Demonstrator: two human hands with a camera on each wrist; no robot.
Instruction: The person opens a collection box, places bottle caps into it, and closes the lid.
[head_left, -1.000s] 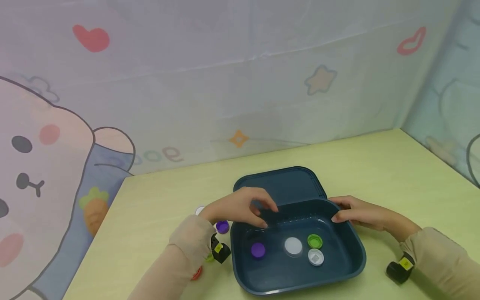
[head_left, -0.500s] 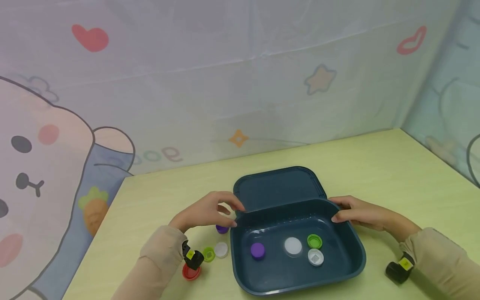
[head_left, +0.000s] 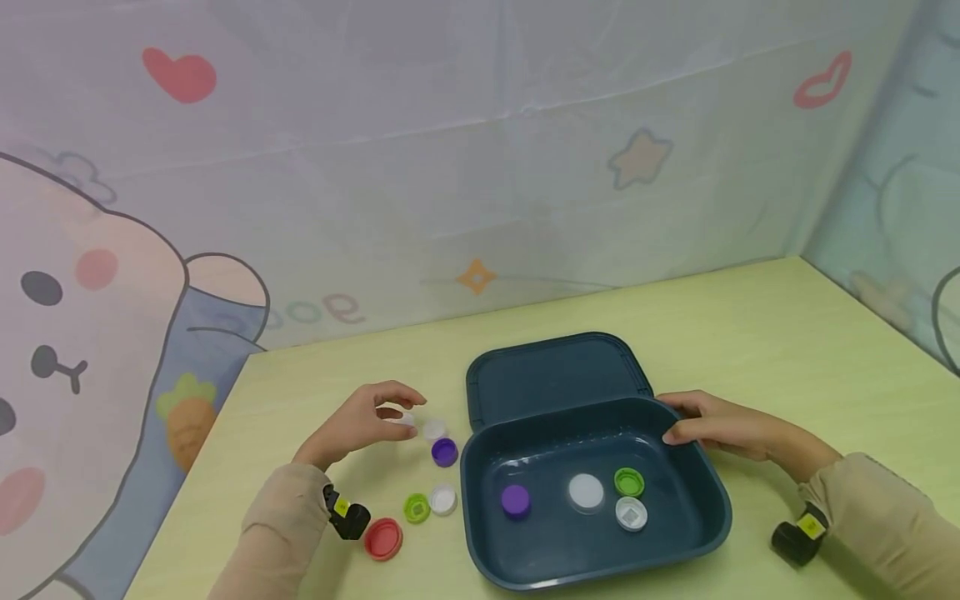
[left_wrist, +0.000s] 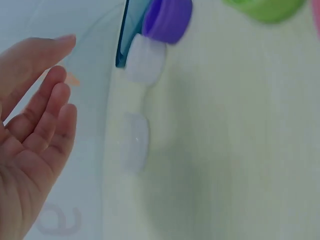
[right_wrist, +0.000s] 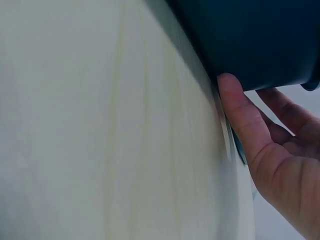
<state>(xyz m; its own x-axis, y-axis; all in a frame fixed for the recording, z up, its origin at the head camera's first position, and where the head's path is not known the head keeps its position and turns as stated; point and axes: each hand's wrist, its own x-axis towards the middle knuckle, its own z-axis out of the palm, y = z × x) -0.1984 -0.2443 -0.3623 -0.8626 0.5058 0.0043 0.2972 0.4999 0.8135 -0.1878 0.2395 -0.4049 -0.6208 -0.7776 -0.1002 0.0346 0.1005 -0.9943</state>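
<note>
My left hand [head_left: 360, 423] hovers over the table with fingers loosely bent and holds nothing. A white bottle cap [head_left: 406, 419] lies by its fingertips, partly hidden by them; in the left wrist view this white cap [left_wrist: 137, 143] is apart from the hand [left_wrist: 37, 120]. Beside it are another white cap [head_left: 435, 429] and a purple cap [head_left: 445, 452]. My right hand [head_left: 731, 429] grips the far right corner of the dark blue box [head_left: 592, 575], thumb at the rim. Inside the box lie a purple cap [head_left: 516, 502], two white caps [head_left: 586, 492] and a green cap [head_left: 629, 482].
Left of the box, nearer the front, are a white cap [head_left: 443, 500], a light green cap [head_left: 417, 508] and a red cap [head_left: 384, 539]. Behind the box lies its dark blue lid [head_left: 558, 379]. A printed cloth [head_left: 390, 167] hangs along the table's back edge.
My left hand has moved left from over the box to the white caps on the table, uncovering the red, light green and white caps. The right hand has stayed at the box corner.
</note>
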